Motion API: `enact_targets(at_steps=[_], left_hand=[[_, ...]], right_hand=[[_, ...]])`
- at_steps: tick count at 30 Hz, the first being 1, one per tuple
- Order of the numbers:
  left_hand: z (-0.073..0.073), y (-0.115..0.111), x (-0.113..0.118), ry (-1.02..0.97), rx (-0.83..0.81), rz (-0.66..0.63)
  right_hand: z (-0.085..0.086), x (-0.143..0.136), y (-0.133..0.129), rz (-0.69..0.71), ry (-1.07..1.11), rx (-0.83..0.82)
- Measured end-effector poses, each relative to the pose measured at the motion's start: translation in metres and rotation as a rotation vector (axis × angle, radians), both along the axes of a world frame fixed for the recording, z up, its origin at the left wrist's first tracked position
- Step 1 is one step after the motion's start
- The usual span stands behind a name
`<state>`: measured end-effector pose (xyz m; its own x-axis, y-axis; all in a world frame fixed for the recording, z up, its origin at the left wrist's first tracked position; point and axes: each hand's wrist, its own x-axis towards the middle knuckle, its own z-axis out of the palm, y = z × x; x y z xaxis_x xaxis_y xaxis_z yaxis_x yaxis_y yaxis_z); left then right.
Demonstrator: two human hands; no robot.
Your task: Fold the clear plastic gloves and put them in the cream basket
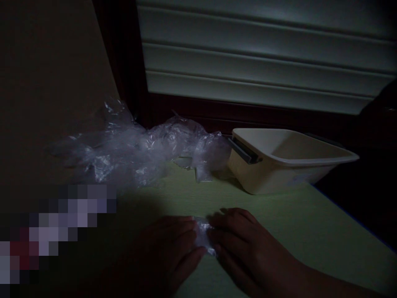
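A small packet of clear, shiny plastic [204,236] lies on the green tabletop [186,198] between my two hands. My left hand [178,248] has its fingers closed together on the packet's left side. From the right, my right hand [240,244] presses its fingertips against the other side. Both thumbs are near the packet's lower edge. The view is dark, and whatever the plastic wraps cannot be made out.
Crumpled clear plastic bags [136,145] are heaped at the back left. A cream bin with dark handles [273,171] stands at the back right, near the table's right edge. Behind rises a slatted panel [248,54]. A blurred-out patch covers the lower left.
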<state>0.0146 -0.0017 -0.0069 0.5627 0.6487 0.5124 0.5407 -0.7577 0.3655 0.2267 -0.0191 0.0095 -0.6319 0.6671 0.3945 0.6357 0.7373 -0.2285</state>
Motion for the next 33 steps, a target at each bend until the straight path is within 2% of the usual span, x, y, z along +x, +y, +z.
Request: enact_targets(at_steps=[5, 10, 12, 15, 17, 20, 26, 30, 33], left_hand=[[0.002, -0.004, 0.004, 0.102, 0.145, -0.038], [-0.003, 0.004, 0.000, 0.141, 0.279, 0.144], [-0.003, 0.006, -0.002, 0.137, 0.291, 0.167], [-0.001, 0.005, -0.001, 0.185, 0.244, 0.009], [0.000, 0.002, 0.002, 0.244, 0.218, -0.101], [0.002, -0.003, 0.007, 0.271, 0.236, -0.174], [0.010, -0.009, 0.004, 0.288, 0.204, -0.210], [0.006, -0.011, 0.001, 0.265, 0.222, -0.230], [0.002, -0.012, 0.003, 0.176, 0.286, -0.182]], right_hand=[[0.005, 0.001, -0.001, 0.006, 0.019, -0.022], [0.001, 0.004, -0.003, 0.070, 0.040, 0.074], [-0.003, 0.005, -0.003, 0.109, 0.057, 0.145], [-0.008, 0.004, -0.003, 0.139, 0.090, 0.206], [-0.008, 0.003, -0.003, 0.114, 0.085, 0.171], [-0.005, 0.001, -0.004, 0.086, 0.054, 0.112], [0.001, 0.005, -0.002, 0.018, 0.101, 0.050], [0.000, 0.008, 0.003, -0.044, 0.136, -0.025], [-0.001, 0.008, 0.005, -0.081, 0.127, -0.165]])
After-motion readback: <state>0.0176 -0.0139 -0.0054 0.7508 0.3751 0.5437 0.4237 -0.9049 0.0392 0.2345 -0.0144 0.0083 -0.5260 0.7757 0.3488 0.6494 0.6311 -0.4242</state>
